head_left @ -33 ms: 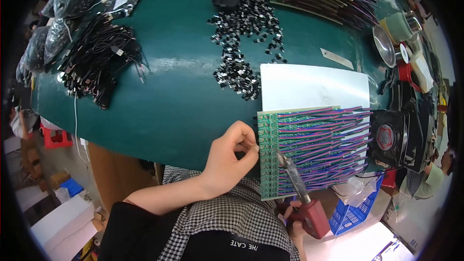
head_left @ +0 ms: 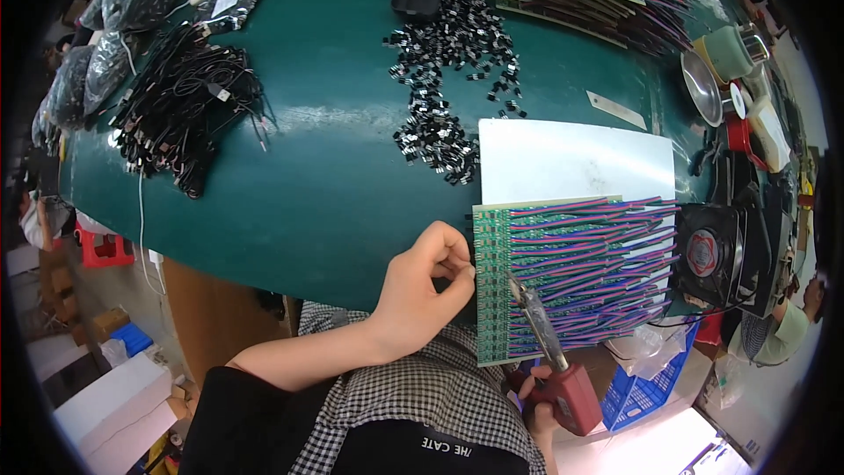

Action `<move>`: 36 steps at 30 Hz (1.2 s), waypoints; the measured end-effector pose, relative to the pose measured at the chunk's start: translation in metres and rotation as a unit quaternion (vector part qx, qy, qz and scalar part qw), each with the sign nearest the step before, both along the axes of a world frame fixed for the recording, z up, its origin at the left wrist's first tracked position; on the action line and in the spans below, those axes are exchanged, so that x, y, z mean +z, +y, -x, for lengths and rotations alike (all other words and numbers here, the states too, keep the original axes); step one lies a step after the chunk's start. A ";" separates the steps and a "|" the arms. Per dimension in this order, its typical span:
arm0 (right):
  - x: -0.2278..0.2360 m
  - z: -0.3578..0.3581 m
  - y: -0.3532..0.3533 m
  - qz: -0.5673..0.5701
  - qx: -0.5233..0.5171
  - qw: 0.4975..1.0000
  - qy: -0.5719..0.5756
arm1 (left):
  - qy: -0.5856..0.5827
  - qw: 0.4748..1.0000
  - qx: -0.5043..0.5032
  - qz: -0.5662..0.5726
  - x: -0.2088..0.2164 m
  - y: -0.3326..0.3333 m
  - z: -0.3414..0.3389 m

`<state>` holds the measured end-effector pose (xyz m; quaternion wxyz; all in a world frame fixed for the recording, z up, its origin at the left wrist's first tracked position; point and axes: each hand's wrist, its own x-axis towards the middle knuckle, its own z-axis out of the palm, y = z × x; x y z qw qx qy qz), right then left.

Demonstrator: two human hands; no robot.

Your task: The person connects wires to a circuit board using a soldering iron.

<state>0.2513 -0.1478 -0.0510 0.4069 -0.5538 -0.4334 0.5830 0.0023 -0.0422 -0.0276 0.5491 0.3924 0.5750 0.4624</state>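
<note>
At the far left of the dark green counter (head_left: 334,185) lie grey plastic bags (head_left: 132,0) and, just beside them, a tangled heap of black cables (head_left: 189,92). Toward the centre, a scattered pile of small black electronic components (head_left: 448,79) runs down the counter.

The left hand (head_left: 422,286) enters from the lower edge, forearm bare and angled up to the right. Its fingers are curled, thumb and forefinger pinched narrowly together at the left edge of the green rectangular circuit board panel (head_left: 492,286); what lies in the pinch cannot be told.

The panel rests at the near edge of the counter, covered with rows of purple, red and blue wires (head_left: 598,255), and overlaps a white sheet (head_left: 571,158) behind it.

The right hand (head_left: 538,405), low beside the checked shirt, is closed around the red handle of a soldering iron (head_left: 549,343). The metal shaft slants up and left, its tip over the panel's left part.

At the right, a small black fan (head_left: 708,255) stands next to the panel.
</note>
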 end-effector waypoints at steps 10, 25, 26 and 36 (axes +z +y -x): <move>0.021 0.010 0.012 0.042 -0.008 0.999 0.001 | 0.333 0.941 0.027 -0.045 -0.002 0.050 0.074; 0.015 0.005 0.007 -0.004 0.004 0.999 0.049 | 0.477 0.854 -0.060 -0.196 -0.014 0.059 0.091; 0.014 0.005 0.007 -0.004 0.003 0.999 0.049 | 0.462 0.866 -0.059 -0.183 -0.014 0.058 0.092; -0.004 -0.007 -0.004 -0.016 -0.002 0.994 0.104 | -0.129 0.989 -0.009 0.073 -0.001 0.017 0.054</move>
